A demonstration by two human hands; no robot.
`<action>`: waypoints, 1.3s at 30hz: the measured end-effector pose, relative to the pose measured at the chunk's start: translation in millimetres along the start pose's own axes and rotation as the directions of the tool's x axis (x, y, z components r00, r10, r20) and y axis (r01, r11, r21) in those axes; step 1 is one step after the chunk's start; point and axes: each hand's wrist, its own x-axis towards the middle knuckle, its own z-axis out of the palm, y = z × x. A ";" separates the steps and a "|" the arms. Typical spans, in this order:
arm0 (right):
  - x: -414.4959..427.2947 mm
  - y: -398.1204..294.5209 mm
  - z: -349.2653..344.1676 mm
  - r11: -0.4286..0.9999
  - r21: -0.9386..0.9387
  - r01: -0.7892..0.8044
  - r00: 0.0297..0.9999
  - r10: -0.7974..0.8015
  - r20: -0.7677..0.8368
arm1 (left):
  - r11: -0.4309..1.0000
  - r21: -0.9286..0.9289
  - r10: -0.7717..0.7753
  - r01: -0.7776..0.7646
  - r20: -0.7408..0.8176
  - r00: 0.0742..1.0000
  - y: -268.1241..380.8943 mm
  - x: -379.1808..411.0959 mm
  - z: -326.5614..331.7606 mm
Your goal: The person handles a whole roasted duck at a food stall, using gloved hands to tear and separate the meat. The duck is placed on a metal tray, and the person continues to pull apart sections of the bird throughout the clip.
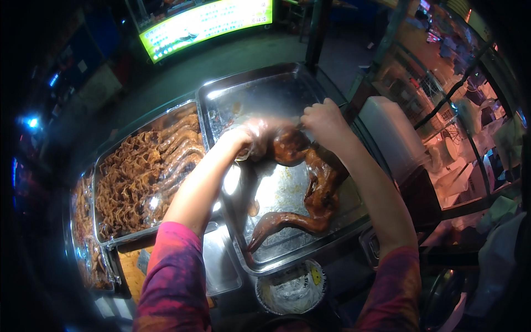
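My left hand (253, 135), in a clear plastic glove or bag, is closed on one end of a browned roast bird (290, 146) above a large metal tray (238, 245). Blur hides the exact hold. My right hand (323, 120), bare and with curled fingers, is at the bird's upper right side; whether it pinches a part of it cannot be told. Below them in the tray lies another glossy roast bird (321, 199), its long neck and head curving to the lower left.
To the left stands a metal tray of braised poultry necks and pieces (137, 182), with another tray (89, 249) beyond. A foil-rimmed round container (292, 290) and a clear plastic lid (220, 261) are near me. A white plastic box (392, 133) stands right, a lit sign (207, 25) ahead.
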 end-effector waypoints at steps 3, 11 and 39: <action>5.9 -7.6 0.7 0.999 -0.038 0.020 1.000 -0.020 0.012 | 0.999 -0.008 -0.047 0.047 0.017 0.999 -4.6 -0.2 1.7; 15.3 -14.1 -5.3 0.994 -0.097 0.057 0.994 -0.047 0.100 | 0.994 -0.020 -0.107 0.109 0.057 0.993 1.3 -1.0 -3.2; 17.8 -8.1 -24.8 0.992 -0.078 0.096 0.995 -0.095 0.010 | 0.989 -0.043 -0.138 0.142 0.083 0.987 9.7 -2.3 -9.3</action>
